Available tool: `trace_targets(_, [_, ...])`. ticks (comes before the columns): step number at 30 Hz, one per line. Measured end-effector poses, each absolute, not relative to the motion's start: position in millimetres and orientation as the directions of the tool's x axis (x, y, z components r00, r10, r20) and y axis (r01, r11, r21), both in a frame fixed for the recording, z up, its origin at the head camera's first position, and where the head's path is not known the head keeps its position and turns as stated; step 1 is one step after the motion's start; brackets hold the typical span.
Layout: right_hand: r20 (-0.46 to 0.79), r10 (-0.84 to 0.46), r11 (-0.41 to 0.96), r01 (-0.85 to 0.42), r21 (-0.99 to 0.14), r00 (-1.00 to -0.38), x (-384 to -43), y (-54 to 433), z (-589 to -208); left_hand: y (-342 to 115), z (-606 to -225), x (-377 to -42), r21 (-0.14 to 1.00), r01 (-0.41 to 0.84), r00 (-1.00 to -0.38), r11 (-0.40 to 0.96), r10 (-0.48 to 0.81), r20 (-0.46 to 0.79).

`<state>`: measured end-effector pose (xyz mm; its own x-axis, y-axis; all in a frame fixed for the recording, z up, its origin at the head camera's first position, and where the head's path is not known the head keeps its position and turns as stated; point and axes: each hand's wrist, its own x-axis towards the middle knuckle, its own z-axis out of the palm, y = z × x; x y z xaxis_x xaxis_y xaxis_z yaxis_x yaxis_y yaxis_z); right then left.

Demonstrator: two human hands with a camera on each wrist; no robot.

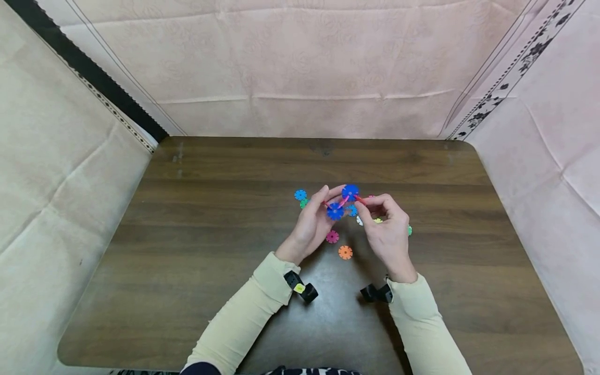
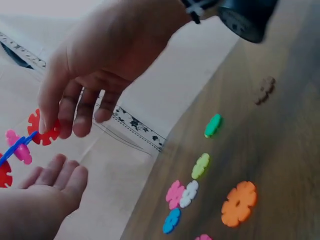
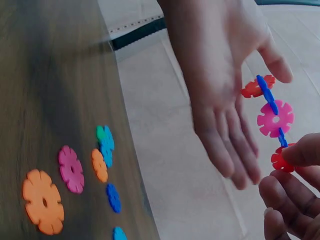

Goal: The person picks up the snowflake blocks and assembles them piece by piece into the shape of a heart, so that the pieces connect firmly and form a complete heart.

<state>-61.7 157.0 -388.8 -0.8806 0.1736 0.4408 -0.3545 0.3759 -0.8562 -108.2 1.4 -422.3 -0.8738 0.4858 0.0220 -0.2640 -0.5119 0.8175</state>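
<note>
A short chain of notched plastic discs hangs in the air between my hands, red discs at its ends, with two blue discs (image 1: pixel 335 212) and a pink disc (image 3: pixel 286 116) between them. My right hand (image 1: pixel 388 229) pinches the red disc (image 3: pixel 281 164) at the right end with thumb and fingertips. Palm up, my left hand (image 1: pixel 309 224) lies beside the chain's other end with its fingers extended. In the right wrist view its thumb is near the orange-red end disc (image 3: pixel 252 89); I cannot tell whether they touch.
Loose notched discs lie on the wooden table (image 1: pixel 211 291) below and around the hands. Among them are an orange disc (image 1: pixel 342 254), a magenta disc (image 1: pixel 332 237), a light blue disc (image 1: pixel 300 195), a green disc (image 2: pixel 213 125) and a brown disc (image 2: pixel 265 91). Pale cloth hangs around the table.
</note>
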Motion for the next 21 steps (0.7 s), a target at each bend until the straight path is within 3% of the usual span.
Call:
trace_targets(5, [0.432, 0.132, 0.375, -0.358, -0.855, -0.892, -59.7, 151.7, -387.3, 3.5, -419.9, -110.8, 0.723, -0.281, -0.878, -0.631, 0.473, 0.071])
trace_targets(12, [0.405, 0.07, 0.387, -0.35, -0.853, -0.912, -60.6, 147.1, -389.0, 3.4, -419.3, -110.9, 0.658, -0.309, -0.909, -0.687, 0.417, 0.009])
trace_targets(21, [0.334, 0.004, 0.422, -0.301, -0.855, -0.943, -72.1, 159.5, -422.1, -2.7, -414.8, -112.9, 0.566, -0.325, -0.921, -0.757, 0.39, -0.008])
